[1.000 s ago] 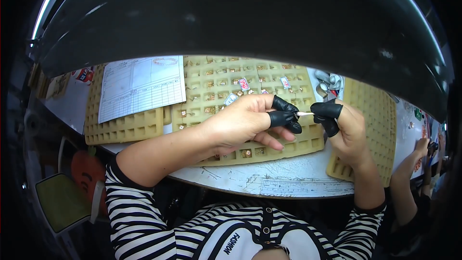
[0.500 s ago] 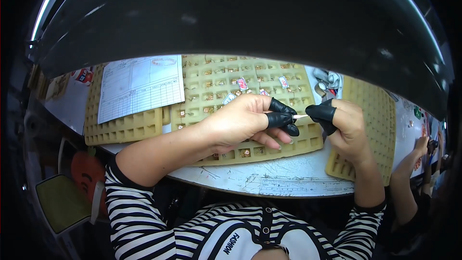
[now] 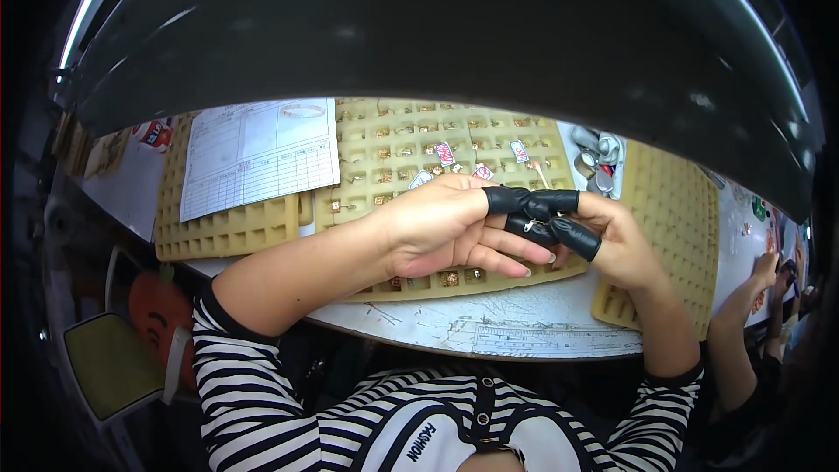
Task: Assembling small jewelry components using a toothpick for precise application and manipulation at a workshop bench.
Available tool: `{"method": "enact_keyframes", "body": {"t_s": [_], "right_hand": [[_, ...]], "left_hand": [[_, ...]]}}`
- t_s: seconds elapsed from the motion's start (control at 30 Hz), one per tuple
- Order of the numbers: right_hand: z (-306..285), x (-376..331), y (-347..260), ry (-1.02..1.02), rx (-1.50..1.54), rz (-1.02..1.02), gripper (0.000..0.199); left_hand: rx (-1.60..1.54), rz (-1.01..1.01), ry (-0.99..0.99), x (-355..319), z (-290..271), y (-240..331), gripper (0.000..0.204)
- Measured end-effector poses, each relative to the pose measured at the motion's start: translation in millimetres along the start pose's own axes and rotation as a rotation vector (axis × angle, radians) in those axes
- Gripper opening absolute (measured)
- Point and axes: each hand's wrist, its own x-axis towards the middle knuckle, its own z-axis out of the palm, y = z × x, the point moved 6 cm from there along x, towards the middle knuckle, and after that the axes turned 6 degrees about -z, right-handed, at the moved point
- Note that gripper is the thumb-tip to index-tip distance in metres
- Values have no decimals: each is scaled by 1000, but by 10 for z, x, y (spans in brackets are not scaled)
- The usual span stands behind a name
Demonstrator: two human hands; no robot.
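My left hand (image 3: 450,227) and my right hand (image 3: 616,236) meet over the big yellowish tray. Black finger covers sit on the thumb and forefinger of each. Pinched between the covered fingertips is a small shiny metal piece (image 3: 530,226), mostly hidden; its exact kind cannot be made out. The left hand's other fingers stretch out loosely below. Beneath the hands, the compartment tray (image 3: 354,157) holds many small gold-coloured jewellery pieces (image 3: 450,279). Just beyond the fingertips, a thin pale stick (image 3: 542,177) rests slanted on the tray.
A printed sheet (image 3: 258,157) covers part of a left-hand tray (image 3: 262,223). Small paper tags (image 3: 445,154) lie on the middle tray. Another tray (image 3: 673,210) stands right, a ruler (image 3: 551,340) at the table's front edge. At far right, another person's arm (image 3: 743,315) reaches in.
The pale stick, earlier between my hands, now lies on the tray. My right hand has moved left and its fingertips now meet those of my left hand around the small metal piece.
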Motion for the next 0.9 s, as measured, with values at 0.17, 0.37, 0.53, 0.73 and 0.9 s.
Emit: {"method": "enact_keyframes", "body": {"t_s": [0.17,0.37,0.53,0.73,0.9], "right_hand": [[2,-3,-2,2,15,7,27],[13,1,-21,9,7,18,25],[6,-13,-33,10,2,-28,24],[-323,-38,-206,268,-77,-263,19],[-341,-10,-183,315,-276,-254,15]], "left_hand": [[60,7,11,3,15,6,35],[80,10,30,6,-7,-8,35],[106,40,2,-16,4,-16,26],[316,222,131,-164,33,211,20],[364,273,179,-300,50,283,23]]}}
